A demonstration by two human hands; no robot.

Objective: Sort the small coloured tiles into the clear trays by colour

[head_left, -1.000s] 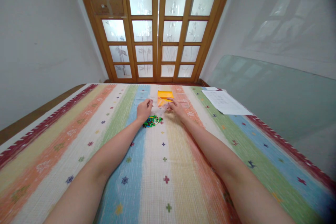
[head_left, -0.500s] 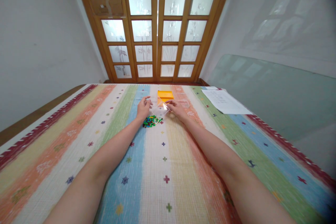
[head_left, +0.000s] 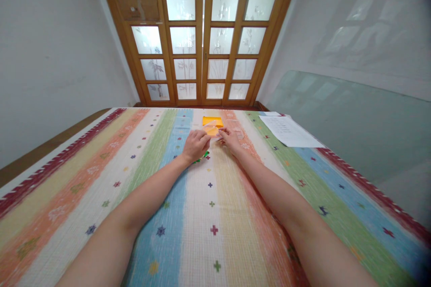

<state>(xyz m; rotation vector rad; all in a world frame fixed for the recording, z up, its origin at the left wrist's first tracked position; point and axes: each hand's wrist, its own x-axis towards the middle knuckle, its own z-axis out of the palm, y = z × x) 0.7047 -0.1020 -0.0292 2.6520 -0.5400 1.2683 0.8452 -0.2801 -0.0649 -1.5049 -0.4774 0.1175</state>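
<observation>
Here, clear bag (head_left: 212,129) pinched between left grip (head_left: 197,145) and right grip (head_left: 231,139).

Orange box (head_left: 212,120) ahead, paper sheet (head_left: 288,130) right, striped cloth (head_left: 101,179) open left

The striped cloth (head_left: 208,233) is a coarse, matt weave. The small bag (head_left: 212,129) looks thin, clear, glossy plastic; the far-right sheet (head_left: 288,131) is matt paper.

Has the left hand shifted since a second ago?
Yes. Against the orange box, the left hand has slid right toward the right hand, now covering most of the coloured pieces.
</observation>
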